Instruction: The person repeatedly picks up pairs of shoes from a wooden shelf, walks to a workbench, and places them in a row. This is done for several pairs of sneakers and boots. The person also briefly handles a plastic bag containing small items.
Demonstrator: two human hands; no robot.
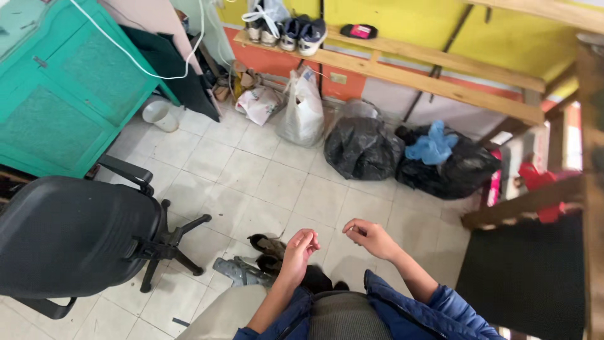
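From the head view, the left hand [301, 247] and right hand [371, 237] hover over the tiled floor [264, 182], fingers pinched, perhaps on a fine thread between them, too thin to confirm. Steady, close hands would suit such work. A shoe [267, 245] lies just below.

white plastic bag [303, 110] and two black sacks [363, 148] against the far wall

You get soft, even daylight here; the pale floor tiles [264, 182] look bright, shadows under the chair [69, 236] stay faint. Edges bow outward, and the far right blows out slightly.
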